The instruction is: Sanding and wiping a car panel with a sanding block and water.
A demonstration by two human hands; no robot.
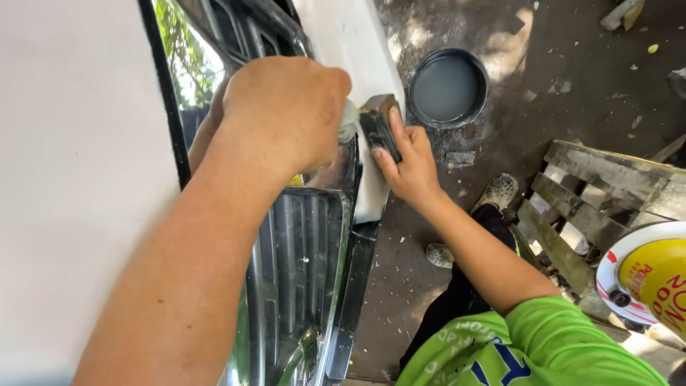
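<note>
My left hand [286,114] is closed in a fist around a pale cloth or sponge [349,121], of which only a bit shows, and it presses at the top of a chrome vehicle grille [300,264]. My right hand [409,163] grips a dark rectangular block [379,125] and holds it flat against a narrow white body panel [371,193] beside the grille. The two hands are almost touching. My green sleeve [543,343] shows at the bottom right.
The white vehicle body [71,179] fills the left side. A round dark tub of grey liquid [448,87] sits on the dirt ground. A wooden pallet [593,200] and a yellow-and-white round can [654,279] are at right. My shoe [498,191] rests below the tub.
</note>
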